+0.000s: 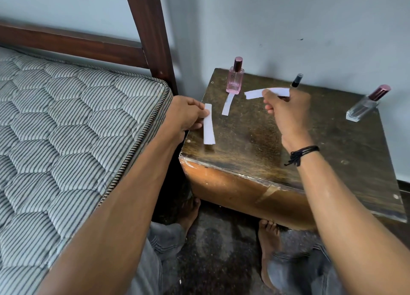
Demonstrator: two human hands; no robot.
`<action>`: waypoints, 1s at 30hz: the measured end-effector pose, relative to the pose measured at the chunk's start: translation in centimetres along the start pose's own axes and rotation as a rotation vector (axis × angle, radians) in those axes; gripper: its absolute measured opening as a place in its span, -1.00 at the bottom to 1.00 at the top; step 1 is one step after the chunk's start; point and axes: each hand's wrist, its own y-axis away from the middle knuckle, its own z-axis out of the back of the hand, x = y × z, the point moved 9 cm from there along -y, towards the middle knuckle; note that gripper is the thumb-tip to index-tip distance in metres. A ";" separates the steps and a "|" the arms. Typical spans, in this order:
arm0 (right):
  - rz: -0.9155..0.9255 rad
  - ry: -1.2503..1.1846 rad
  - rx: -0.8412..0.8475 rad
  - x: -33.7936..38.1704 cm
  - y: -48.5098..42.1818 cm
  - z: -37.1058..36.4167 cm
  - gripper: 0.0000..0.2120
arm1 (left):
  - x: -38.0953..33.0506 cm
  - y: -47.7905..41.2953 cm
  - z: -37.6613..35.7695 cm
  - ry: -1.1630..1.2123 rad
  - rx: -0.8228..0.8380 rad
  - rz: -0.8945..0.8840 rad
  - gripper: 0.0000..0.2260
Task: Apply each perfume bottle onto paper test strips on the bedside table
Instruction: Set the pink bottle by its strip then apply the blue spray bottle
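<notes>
On the wooden bedside table (255,139) a pink perfume bottle (235,78) stands at the back left, with a white paper strip (228,105) lying in front of it. A clear bottle with a maroon cap (366,104) stands at the back right. A thin black-capped vial (296,80) shows just behind my right hand (288,112), which pinches a white strip (255,93) held above the table. My left hand (188,115) pinches another white strip (209,126) by its upper end at the table's left edge.
A striped quilted mattress (66,128) on a dark wooden bed frame (150,33) lies to the left, close against the table. A grey wall rises behind. My bare feet (268,246) stand on the dark floor below the table's front edge.
</notes>
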 end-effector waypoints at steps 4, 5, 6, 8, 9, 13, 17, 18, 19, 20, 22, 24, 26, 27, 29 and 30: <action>0.166 0.230 0.081 1.4 -0.1 0.3 -0.92 | 0.6 -0.3 -0.5 -0.045 0.042 0.041 -0.88; 0.201 0.270 0.107 1.5 -0.1 0.4 -0.90 | 0.7 -0.3 -0.5 -0.064 0.045 0.047 -0.86; 0.228 0.300 0.130 1.4 -0.1 0.5 -0.88 | 0.7 -0.3 -0.5 -0.082 0.050 0.050 -0.85; 0.281 0.355 0.173 1.2 0.1 0.7 -0.85 | 0.8 -0.2 -0.7 -0.132 0.059 0.052 -0.85; 0.310 0.381 0.202 1.1 0.2 0.6 -0.84 | 0.7 -0.2 -0.6 -0.169 0.053 0.052 -0.84; 0.406 0.529 0.393 0.2 1.1 -0.2 -0.84 | 0.4 -0.6 0.1 -0.329 0.023 0.041 -0.83; 0.446 0.664 0.533 -1.1 1.8 -0.6 -0.83 | -1.5 -0.4 0.6 -0.525 -0.088 -0.110 -0.79; 0.446 0.689 0.562 -1.5 1.9 -0.7 -0.82 | -2.4 0.0 0.1 -0.571 -0.109 -0.187 -0.81; 0.448 0.712 0.591 -1.8 2.0 -0.8 -0.80 | -3.3 0.4 -0.7 -0.593 -0.102 -0.259 -0.84; 0.451 0.733 0.615 -2.0 2.1 -0.8 -0.79 | -3.9 0.9 -1.9 -0.600 -0.066 -0.320 -0.88; 0.457 0.768 0.648 -2.3 2.1 -1.0 -0.75 | -4.7 1.7 -5.1 -0.639 0.058 -0.434 -0.92; 0.447 0.801 0.681 -2.6 2.3 -1.0 -0.66 | -4.7 2.6 -8.6 -0.738 0.194 -0.542 -0.84; 0.434 0.827 0.717 -3.0 2.5 -0.9 -0.54 | -4.2 3.1 -11.4 -0.835 0.284 -0.635 -0.75; 0.435 0.836 0.731 -3.1 2.6 -0.8 -0.50 | -3.8 3.2 -12.3 -0.866 0.307 -0.664 -0.72; 0.445 0.844 0.753 -3.2 2.9 -0.5 -0.42 | -3.4 3.1 -13.2 -0.900 0.311 -0.685 -0.70; 0.446 0.846 0.760 -3.3 3.0 -0.4 -0.39 | -3.3 2.9 -13.4 -0.912 0.304 -0.685 -0.70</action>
